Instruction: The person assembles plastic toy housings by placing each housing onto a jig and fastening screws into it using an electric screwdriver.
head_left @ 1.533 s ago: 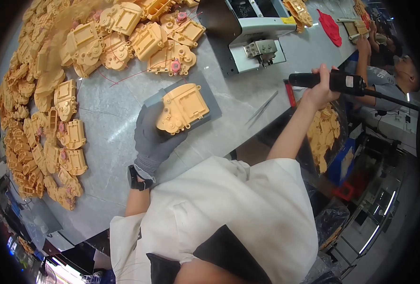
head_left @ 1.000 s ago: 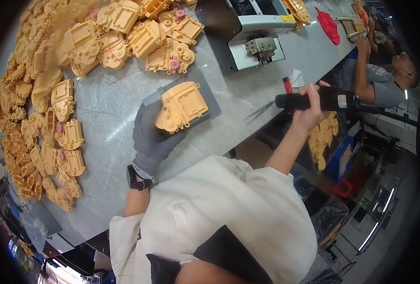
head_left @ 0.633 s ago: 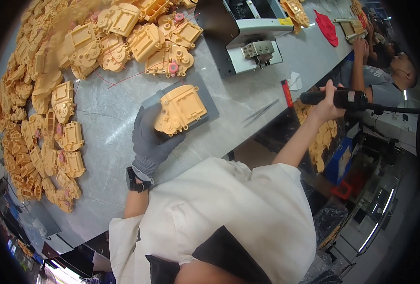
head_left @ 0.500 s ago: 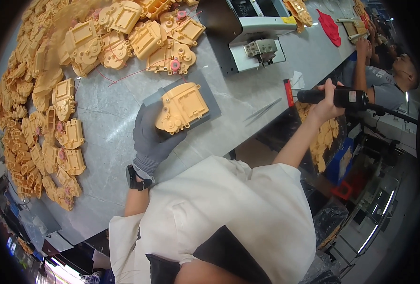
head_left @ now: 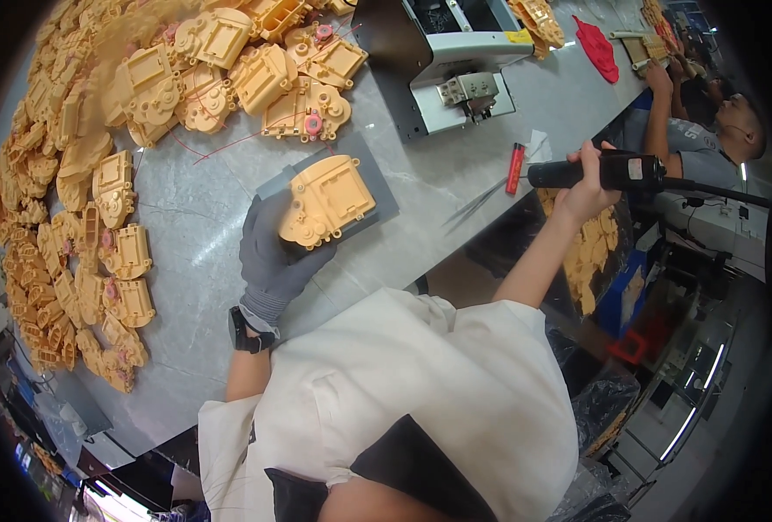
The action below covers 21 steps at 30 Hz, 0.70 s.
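My left hand (head_left: 274, 248), in a grey glove, grips the lower left side of a yellow-orange plastic housing (head_left: 338, 193). The housing lies over a dark grey pad (head_left: 385, 202) on the table, its rectangular recess facing up. Off to the right, my bare right hand (head_left: 588, 185) is wrapped round a black electric screwdriver (head_left: 629, 171), held roughly level with its nose toward the left. A cable runs from its back end to the right. Whether a bit sits in the nose is hard to tell.
Heaps of similar housings (head_left: 147, 83) cover the table's left and far side, some with pink parts and red wires. A grey-black machine (head_left: 468, 52) stands beyond the pad. A red stick-like item (head_left: 514, 169), thin metal tweezers (head_left: 475, 207) and a red cloth (head_left: 596, 50) lie rightward. A co-worker (head_left: 708, 139) sits far right.
The screwdriver in my right hand has moved slightly left, and its nose now overlaps the place beside the red item. My left hand keeps its hold on the housing. The whole view has shifted a little.
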### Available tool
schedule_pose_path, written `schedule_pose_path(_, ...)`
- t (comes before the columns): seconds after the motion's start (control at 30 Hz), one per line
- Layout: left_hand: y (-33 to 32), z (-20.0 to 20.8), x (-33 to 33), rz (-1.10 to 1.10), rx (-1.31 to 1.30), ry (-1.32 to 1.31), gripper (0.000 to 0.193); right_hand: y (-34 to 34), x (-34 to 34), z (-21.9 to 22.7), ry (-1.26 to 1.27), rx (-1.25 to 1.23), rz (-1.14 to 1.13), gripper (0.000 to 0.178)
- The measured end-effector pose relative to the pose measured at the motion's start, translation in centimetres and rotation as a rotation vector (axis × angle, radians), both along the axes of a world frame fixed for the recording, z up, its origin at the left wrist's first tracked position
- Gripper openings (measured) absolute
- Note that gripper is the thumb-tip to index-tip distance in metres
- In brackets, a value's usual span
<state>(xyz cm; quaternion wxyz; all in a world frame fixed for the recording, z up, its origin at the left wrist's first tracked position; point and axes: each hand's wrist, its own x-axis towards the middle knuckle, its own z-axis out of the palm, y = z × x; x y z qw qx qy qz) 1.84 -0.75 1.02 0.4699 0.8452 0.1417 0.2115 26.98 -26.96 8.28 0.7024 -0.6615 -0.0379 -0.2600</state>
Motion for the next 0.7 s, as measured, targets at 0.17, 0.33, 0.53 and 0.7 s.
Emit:
schedule_pose_path(0.17, 0.0, 0.0, -0.1, 0.004, 0.003, 0.005, 0.074, -0.3, 0.3, 0.3, -0.003, 0.006, 0.01, 0.03)
schedule_pose_path(0.33, -0.1, 0.2, 0.0, -0.001, 0.025, 0.017, 0.074, -0.5, 0.8, 1.4, -0.035, 0.044, 0.048, 0.029)
schedule_pose_path(0.53, -0.1, 0.0, 0.0, -0.001, -0.005, 0.003, 0.073, 2.6, -2.0, 0.4, 0.07, 0.111, 0.237, 0.029)
schedule_pose_path(0.7, -0.2, 0.1, -0.1, 0.015, -0.002, 0.004, 0.074, 2.5, -2.3, 0.0, 0.108, 0.065, 0.208, 0.028)
